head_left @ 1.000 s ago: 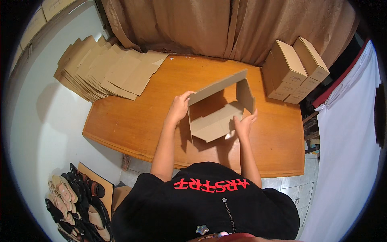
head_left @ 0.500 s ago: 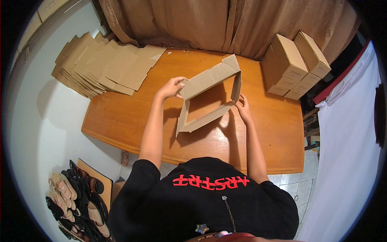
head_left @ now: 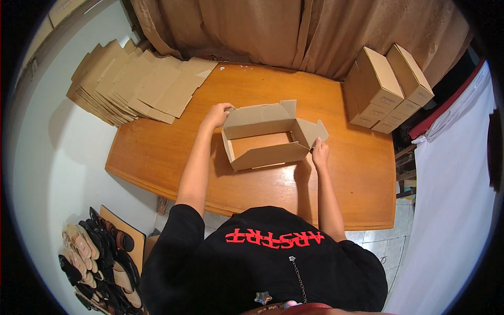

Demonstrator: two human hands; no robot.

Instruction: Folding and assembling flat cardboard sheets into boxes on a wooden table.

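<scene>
A brown cardboard box (head_left: 270,157) is opened out into a rectangle over the middle of the wooden table (head_left: 157,157). Its flaps stand out at the far side and the right end, and the tabletop shows through its inside. At its far left corner my left hand (head_left: 218,115) grips the cardboard, fingers partly hidden behind the edge. My right hand (head_left: 320,153) pinches the flap at the right end, thumb on top.
Flattened cardboard boxes (head_left: 142,84) lie in an overlapping pile at the table's far left. Folded boxes (head_left: 380,86) are stacked at the far right. A brown curtain (head_left: 241,31) hangs behind the table; sandals (head_left: 105,257) sit at the lower left.
The cardboard has gone from a slanted, skewed frame to a squarer, more level box. My right hand has shifted slightly down and right onto the end flap; my left has moved slightly left.
</scene>
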